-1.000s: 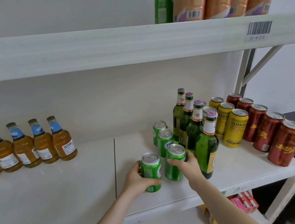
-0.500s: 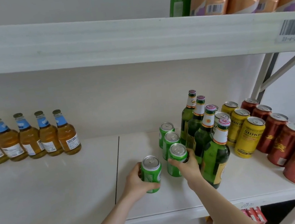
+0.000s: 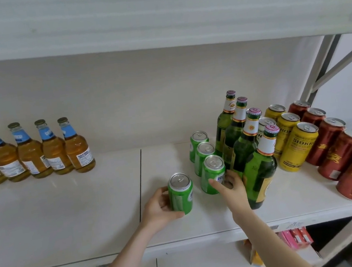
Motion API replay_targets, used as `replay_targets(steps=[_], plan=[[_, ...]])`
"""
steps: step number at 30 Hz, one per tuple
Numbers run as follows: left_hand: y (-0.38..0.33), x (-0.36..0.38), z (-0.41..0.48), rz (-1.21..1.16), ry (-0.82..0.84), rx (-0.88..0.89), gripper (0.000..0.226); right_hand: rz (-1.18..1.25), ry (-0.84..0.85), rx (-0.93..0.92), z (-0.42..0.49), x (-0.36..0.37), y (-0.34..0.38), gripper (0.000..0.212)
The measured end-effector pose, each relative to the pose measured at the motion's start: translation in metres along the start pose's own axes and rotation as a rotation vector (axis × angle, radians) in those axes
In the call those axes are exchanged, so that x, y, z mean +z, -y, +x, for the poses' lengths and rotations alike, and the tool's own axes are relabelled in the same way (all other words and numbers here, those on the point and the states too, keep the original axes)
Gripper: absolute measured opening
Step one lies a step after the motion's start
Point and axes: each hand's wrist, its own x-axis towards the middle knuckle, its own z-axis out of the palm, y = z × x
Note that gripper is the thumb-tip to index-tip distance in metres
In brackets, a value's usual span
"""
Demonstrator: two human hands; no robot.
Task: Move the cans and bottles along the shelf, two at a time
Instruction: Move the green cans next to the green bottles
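Head view: a white shelf (image 3: 69,216) was shown bearing drinks in rows; the left hand (image 3: 158,208) was closed around a green can (image 3: 180,193), held upright near the front edge, just left of a file of three more green cans; whether this can was resting on the board or raised off it could not be told; the right hand (image 3: 232,187) was wrapped around the front can of the file (image 3: 213,174), thumb laid across its near face, fingers hidden behind it; green glass bottles (image 3: 256,162) were ranged just beside that file, followed to the right by yellow cans (image 3: 297,148) and red cans (image 3: 341,155); amber bottles with blue neck labels (image 3: 53,150) were lined up well apart at the far left, against the back wall.
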Motion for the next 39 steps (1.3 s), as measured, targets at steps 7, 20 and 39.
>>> replay_targets(steps=[7, 20, 39], plan=[[0.003, -0.001, 0.003, 0.014, 0.037, 0.023, 0.065, -0.111, 0.044, -0.089, -0.035, -0.002, -0.010, 0.052], [-0.006, 0.049, -0.006, 0.067, 0.171, 0.070, 0.067, -0.149, 0.281, -0.135, -0.050, -0.019, -0.004, 0.055], [-0.018, 0.094, 0.009, 0.041, 0.195, 0.026, 0.070, -0.112, 0.180, -0.127, -0.034, -0.049, -0.005, 0.050]])
